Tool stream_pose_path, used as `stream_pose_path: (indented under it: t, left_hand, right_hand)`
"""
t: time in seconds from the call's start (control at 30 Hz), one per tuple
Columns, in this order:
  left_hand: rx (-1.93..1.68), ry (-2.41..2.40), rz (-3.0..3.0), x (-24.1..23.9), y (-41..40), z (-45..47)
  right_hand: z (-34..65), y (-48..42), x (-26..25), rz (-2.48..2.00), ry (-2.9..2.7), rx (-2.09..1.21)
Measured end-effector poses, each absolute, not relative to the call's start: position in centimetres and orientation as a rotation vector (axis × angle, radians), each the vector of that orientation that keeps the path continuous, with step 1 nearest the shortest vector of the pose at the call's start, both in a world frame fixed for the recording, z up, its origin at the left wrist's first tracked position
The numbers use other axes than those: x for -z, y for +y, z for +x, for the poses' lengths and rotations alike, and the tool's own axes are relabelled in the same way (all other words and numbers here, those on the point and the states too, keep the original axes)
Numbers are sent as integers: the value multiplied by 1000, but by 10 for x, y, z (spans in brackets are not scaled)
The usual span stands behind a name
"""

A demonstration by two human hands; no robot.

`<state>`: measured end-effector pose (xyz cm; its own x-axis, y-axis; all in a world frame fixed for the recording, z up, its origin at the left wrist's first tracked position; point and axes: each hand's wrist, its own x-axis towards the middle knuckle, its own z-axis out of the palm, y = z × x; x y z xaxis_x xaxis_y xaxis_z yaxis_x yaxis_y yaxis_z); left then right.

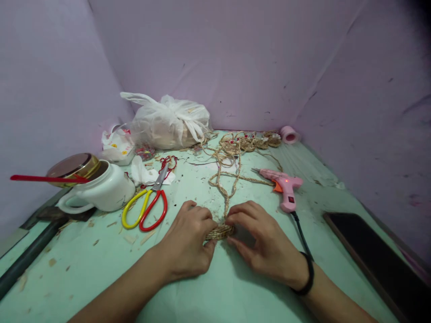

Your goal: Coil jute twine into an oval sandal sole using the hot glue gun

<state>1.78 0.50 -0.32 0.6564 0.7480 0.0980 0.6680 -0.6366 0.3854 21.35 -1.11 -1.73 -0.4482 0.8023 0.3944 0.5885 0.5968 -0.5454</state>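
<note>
A small flat coil of braided straw rope [220, 232] lies on the pale green table [215, 287] between my hands. My left hand [188, 244] curls round its left side, fingers closed on it. My right hand [261, 240] presses its right side with bent fingers, a black band on the wrist. The loose braid [229, 188] runs from the coil away to a tangled heap of rope [242, 143] at the back.
A pink glue gun [284, 186] with a black cord lies right of the braid. Yellow-and-red scissors [150, 204], a white mug [104, 188] with a gold lid, a white plastic bag [168, 121], a pink tape roll [288, 134] and a dark slab [377, 260] surround the hands.
</note>
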Motion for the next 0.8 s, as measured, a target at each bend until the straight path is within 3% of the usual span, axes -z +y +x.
stream_pose_path:
  t: [0.8]
  left_hand:
    - [-597, 1050, 2530, 17, 11, 23]
  right_hand:
    - [192, -6, 29, -1053, -2203, -425]
